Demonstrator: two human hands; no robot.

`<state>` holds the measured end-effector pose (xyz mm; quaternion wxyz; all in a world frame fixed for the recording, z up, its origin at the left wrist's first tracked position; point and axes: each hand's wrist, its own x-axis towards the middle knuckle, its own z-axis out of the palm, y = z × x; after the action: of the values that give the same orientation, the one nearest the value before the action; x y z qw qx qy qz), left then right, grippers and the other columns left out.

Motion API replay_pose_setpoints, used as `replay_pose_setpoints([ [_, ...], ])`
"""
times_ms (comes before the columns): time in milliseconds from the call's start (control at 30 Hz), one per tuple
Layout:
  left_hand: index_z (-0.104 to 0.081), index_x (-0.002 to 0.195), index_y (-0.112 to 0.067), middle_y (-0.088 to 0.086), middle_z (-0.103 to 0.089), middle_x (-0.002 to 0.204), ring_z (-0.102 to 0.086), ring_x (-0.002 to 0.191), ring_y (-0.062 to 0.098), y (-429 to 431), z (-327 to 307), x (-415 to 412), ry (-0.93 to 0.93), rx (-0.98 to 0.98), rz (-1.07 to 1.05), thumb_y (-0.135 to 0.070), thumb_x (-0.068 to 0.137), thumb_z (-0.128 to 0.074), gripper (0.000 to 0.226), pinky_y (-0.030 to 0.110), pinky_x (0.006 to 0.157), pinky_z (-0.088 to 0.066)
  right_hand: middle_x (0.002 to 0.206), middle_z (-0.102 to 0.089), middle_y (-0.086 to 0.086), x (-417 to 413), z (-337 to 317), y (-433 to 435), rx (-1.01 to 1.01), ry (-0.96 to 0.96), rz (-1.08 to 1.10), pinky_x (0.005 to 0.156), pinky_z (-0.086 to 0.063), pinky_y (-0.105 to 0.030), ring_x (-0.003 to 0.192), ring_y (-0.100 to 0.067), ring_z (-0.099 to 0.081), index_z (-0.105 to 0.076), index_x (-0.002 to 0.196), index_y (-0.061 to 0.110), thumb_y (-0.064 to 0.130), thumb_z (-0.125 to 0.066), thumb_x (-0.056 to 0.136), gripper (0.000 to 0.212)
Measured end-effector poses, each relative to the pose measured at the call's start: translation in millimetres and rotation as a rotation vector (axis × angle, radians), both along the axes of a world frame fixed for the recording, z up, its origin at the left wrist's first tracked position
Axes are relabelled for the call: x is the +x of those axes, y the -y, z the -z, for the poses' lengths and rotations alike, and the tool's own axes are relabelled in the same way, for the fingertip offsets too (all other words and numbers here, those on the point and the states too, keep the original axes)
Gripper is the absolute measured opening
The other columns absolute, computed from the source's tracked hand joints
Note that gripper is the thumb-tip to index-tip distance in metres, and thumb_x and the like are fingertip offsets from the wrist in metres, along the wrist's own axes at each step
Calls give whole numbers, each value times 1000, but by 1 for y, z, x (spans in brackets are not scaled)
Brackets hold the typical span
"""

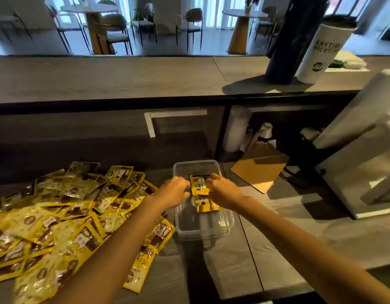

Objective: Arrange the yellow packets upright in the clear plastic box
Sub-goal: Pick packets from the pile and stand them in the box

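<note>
A clear plastic box (220, 228) stands on the grey counter in front of me. Inside it, yellow packets (199, 186) stand upright near the middle, barcode side facing me, and another yellow packet (206, 205) leans just in front of them. My left hand (175, 191) and my right hand (222, 189) both reach over the box and pinch the upright packets from either side. A large loose pile of yellow packets (64, 218) lies flat on the counter to the left of the box.
A brown cardboard sheet (260, 166) lies right of the box. A white machine (363, 150) stands at the far right. On the raised ledge behind stand a dark vase (286, 53) and a white cylinder (323, 51). Café tables and chairs fill the room beyond.
</note>
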<state>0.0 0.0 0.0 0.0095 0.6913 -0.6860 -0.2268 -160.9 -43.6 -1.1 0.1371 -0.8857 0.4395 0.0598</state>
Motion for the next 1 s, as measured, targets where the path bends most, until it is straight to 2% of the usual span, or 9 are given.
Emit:
replay_pose_setpoints([
  [100, -60, 119, -1, 17, -58, 124, -54, 116, 32, 0, 19, -9, -59, 90, -42, -11, 91, -49, 31, 38, 94, -45, 134, -48, -15, 2, 19, 1, 70, -120, -44, 94, -46, -39, 119, -33, -51, -50, 131, 7, 16, -52, 92, 40],
  [233, -37, 138, -8, 17, -44, 132, -46, 124, 36, 6, 40, -17, -48, 133, -66, -4, 92, -46, 47, 43, 102, -41, 139, -45, -18, 7, 48, 0, -3, -343, -135, 107, -36, -42, 127, -34, -45, -36, 138, 5, 29, -56, 90, 57],
  [367, -42, 134, -8, 18, -47, 130, -50, 120, 36, 17, 43, -24, 2, 176, -49, -3, 93, -47, 42, 42, 98, -44, 143, -41, -19, 13, 58, 1, -47, -397, -92, 110, -32, -42, 133, -34, -40, -24, 143, 5, 24, -54, 92, 62],
  [433, -42, 134, -3, 20, -49, 132, -52, 120, 37, 26, 41, -29, -53, 186, -158, -2, 93, -49, 42, 41, 99, -45, 140, -45, -17, 14, 60, 2, -86, -400, -110, 107, -36, -39, 128, -32, -46, -27, 141, 4, 22, -53, 93, 58],
  [533, -34, 136, 3, 23, -46, 135, -50, 123, 37, 40, 38, -35, -338, 239, -495, -4, 94, -47, 45, 41, 97, -45, 134, -51, -16, 12, 63, 3, -105, -380, -192, 101, -42, -36, 120, -30, -54, -31, 139, 0, 16, -48, 96, 49],
  [667, -29, 137, -1, 17, -51, 119, -56, 107, 30, 45, 32, -36, -739, 322, -765, -3, 95, -45, 45, 37, 79, -49, 128, -54, -17, 8, 55, 7, -34, -179, -162, 94, -45, -34, 113, -30, -57, -39, 134, 1, 8, -45, 96, 39],
  [833, -40, 132, -1, 16, -58, 114, -54, 88, 23, 47, 30, -31, -978, 354, -865, 3, 96, -34, 37, 37, 84, -45, 111, -66, -17, 12, 35, 13, -3, 114, 107, 77, -47, -36, 98, -33, -63, -57, 118, 5, 15, -45, 97, 26],
  [900, -45, 127, -1, 14, -59, 98, -54, 80, 23, 45, 28, -30, -1080, 356, -935, 0, 98, -31, 33, 41, 87, -43, 101, -69, -16, 11, 28, 15, 60, 318, 279, 74, -45, -37, 94, -34, -63, -63, 107, 4, 14, -49, 94, 22],
  [1000, -43, 133, -6, 13, -54, 104, -55, 99, 31, 40, 22, -26, -1254, 436, -957, -21, 101, -36, 35, 46, 102, -38, 94, -67, -17, 10, 16, 17, 339, 723, 607, 80, -52, -37, 92, -31, -63, -66, 99, 0, 2, -47, 89, 21],
])
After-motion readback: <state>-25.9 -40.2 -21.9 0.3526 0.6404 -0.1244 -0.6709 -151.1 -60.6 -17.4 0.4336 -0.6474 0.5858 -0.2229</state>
